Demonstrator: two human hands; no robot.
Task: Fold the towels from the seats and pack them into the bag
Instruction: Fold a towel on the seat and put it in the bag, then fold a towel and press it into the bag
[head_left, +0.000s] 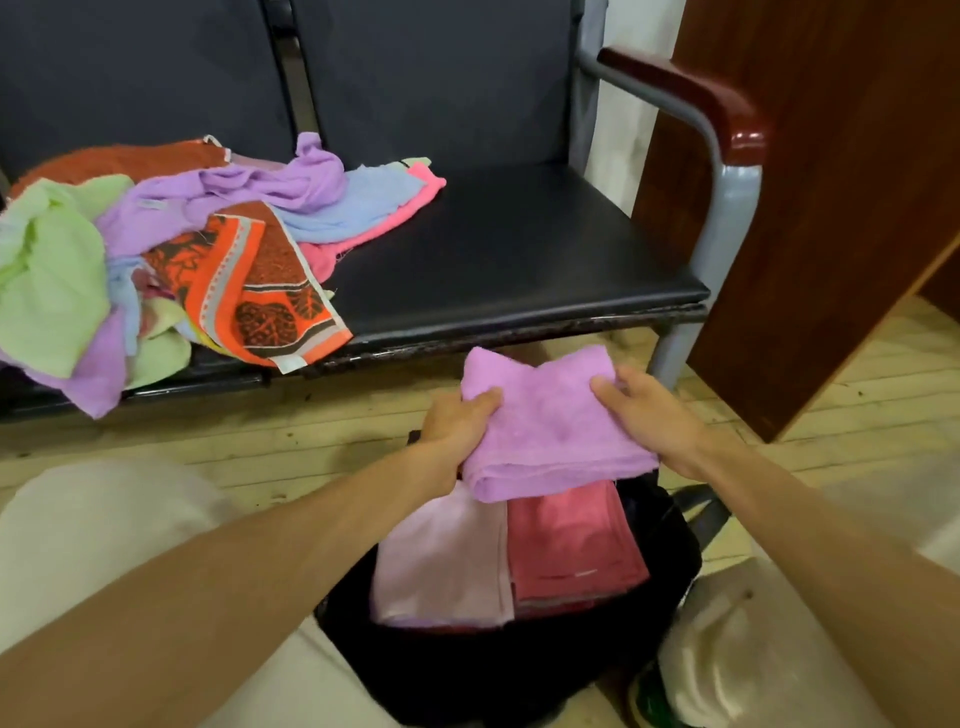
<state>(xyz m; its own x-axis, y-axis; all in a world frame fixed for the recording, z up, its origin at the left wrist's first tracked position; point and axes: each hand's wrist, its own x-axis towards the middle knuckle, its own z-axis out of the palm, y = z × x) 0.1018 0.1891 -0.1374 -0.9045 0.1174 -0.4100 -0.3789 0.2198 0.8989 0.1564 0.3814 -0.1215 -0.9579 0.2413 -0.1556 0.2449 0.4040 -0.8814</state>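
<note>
Both hands hold a folded lilac towel (550, 426) just above an open black bag (670, 551).

The left hand (452, 426) and right hand (649, 415) grasp its side edges; folded pale pink and red towels lie below them. Releasing unevenly could let the fold spring open or snag the bag's rim.

A waiting room or office: linked black padded seats (519, 249) with steel frame, wooden armrest (691, 98), plank floor (857, 364)

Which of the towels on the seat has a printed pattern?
The orange towel at the front of the pile, with dark leaf shapes and a striped border. The green, lilac, blue and pink towels around it are plain.
</note>
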